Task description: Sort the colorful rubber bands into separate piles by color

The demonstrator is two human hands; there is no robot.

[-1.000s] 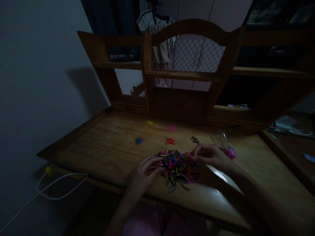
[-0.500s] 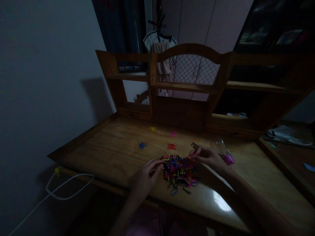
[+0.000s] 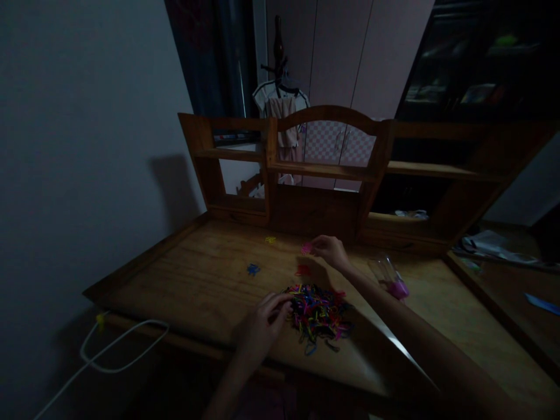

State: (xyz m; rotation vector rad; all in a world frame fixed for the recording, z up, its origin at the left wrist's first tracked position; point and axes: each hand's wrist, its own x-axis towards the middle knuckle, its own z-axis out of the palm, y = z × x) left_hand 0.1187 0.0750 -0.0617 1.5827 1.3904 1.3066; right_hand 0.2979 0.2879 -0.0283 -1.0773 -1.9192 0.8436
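A mixed heap of small coloured rubber bands (image 3: 319, 315) lies near the front edge of the wooden desk. My left hand (image 3: 265, 324) rests at the heap's left side, its fingers curved and a gap showing between them and the thumb; its fingertips touch the bands. Farther back, my right hand (image 3: 328, 251) reaches over the desk with its fingertips pinched on a pink rubber band at the small pink pile (image 3: 307, 248). A red pile (image 3: 303, 270) lies just in front of it. To the left are a blue pile (image 3: 252, 269) and a yellow pile (image 3: 270, 240).
A clear bottle with a purple end (image 3: 397, 288) lies right of my right forearm. Wooden shelving (image 3: 324, 169) stands along the desk's back edge. A white cable (image 3: 126, 353) loops at the front left corner, beside the wall. Papers (image 3: 490, 245) sit at far right.
My right hand has moved from the heap's right side back and left to the pink pile. My left hand stays by the heap. The camera view has tilted up slightly.
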